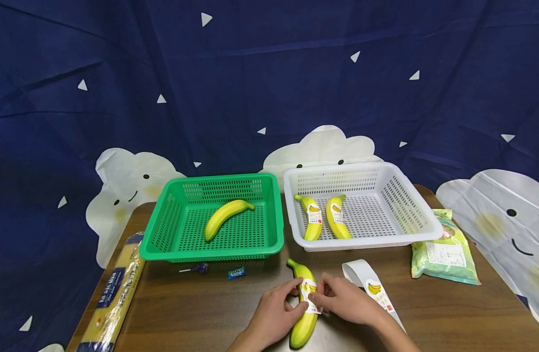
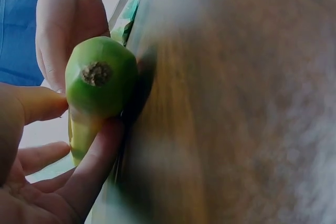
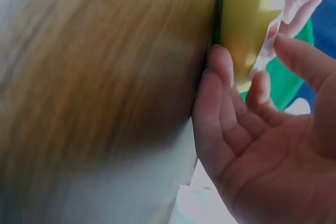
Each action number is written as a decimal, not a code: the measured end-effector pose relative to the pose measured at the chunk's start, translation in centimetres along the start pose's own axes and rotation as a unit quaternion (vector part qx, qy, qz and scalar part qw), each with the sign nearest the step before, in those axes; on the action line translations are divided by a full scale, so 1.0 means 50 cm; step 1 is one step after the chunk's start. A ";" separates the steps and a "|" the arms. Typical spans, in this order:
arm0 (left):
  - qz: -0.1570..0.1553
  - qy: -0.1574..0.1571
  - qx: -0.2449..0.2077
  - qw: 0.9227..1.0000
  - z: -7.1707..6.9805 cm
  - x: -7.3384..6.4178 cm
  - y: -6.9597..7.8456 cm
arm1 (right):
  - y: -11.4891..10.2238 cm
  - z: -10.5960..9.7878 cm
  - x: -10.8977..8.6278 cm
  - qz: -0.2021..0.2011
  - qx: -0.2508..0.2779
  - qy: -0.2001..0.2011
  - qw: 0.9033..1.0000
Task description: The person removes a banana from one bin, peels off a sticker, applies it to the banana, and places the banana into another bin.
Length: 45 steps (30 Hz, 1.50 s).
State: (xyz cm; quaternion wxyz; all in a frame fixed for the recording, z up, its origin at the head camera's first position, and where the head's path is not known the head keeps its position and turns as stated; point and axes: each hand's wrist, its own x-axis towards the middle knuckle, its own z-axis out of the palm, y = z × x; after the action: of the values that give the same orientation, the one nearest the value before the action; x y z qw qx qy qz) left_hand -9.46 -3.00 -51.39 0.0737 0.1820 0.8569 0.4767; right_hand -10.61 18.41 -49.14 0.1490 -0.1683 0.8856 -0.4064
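A yellow banana (image 1: 301, 335) with a greenish tip lies on the table in front of me, its stem pointing away. My left hand (image 1: 275, 313) holds it from the left, thumb on top. In the left wrist view, the fingers and thumb grip around the banana's green end (image 2: 105, 93). A white label (image 1: 305, 304) with a banana picture wraps across its middle. My right hand (image 1: 350, 299) pinches the label's right edge; in the right wrist view, thumb and forefinger meet the label (image 3: 266, 43) while the other fingers touch the banana's side.
A green basket (image 1: 212, 255) holds one unlabelled banana (image 1: 221, 218); a white basket (image 1: 366, 240) holds two labelled ones. A label strip (image 1: 381, 296) curls beside my right forearm. Around are a noodle pack (image 1: 115, 298), lollipop (image 1: 202, 268), blue candy (image 1: 237, 273) and green snack bag (image 1: 445, 254).
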 end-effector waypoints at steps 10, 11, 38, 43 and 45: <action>-0.091 -0.015 -0.067 0.994 -0.006 -0.011 -0.004 | 0.002 0.012 0.015 0.040 0.071 0.005 0.997; -0.092 -0.017 -0.073 0.993 -0.006 -0.011 -0.004 | 0.003 0.012 0.015 0.041 0.069 0.004 0.997; -0.026 -0.026 -0.019 0.999 -0.011 -0.002 -0.003 | -0.008 0.017 0.023 0.083 0.011 0.029 0.996; -0.019 -0.020 -0.019 0.999 -0.024 0.002 0.000 | -0.010 0.015 0.022 0.088 0.002 0.037 0.995; -0.017 -0.014 -0.022 1.000 -0.031 0.004 0.001 | -0.011 0.015 0.022 0.089 0.002 0.038 0.995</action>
State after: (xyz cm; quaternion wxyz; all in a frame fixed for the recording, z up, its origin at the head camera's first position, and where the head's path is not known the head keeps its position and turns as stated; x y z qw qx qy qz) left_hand -10.09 -4.12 -50.50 0.0980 0.1725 0.8478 0.4918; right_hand -11.19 17.12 -49.29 0.1511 -0.0733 0.9014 -0.3991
